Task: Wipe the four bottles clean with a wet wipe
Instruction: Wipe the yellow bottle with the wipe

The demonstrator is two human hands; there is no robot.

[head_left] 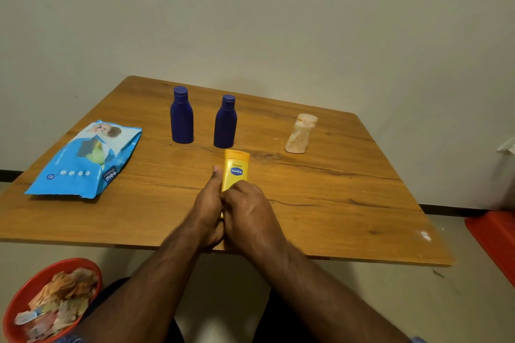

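hands (231, 203) grip yellow bottle (235, 168); red bowl (16, 301) holds crumpled wipes (60, 298).

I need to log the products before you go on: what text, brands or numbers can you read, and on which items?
"Vaseline": blue oval badge on the yellow bottle, held in both hands.
"mee mee": corner of the blue wet wipe pack.
"72": small round badge on that pack, blurred, not certain.
Other print on the pack: too small to read.
Two blue bottles and the pale bottle: no readable text.
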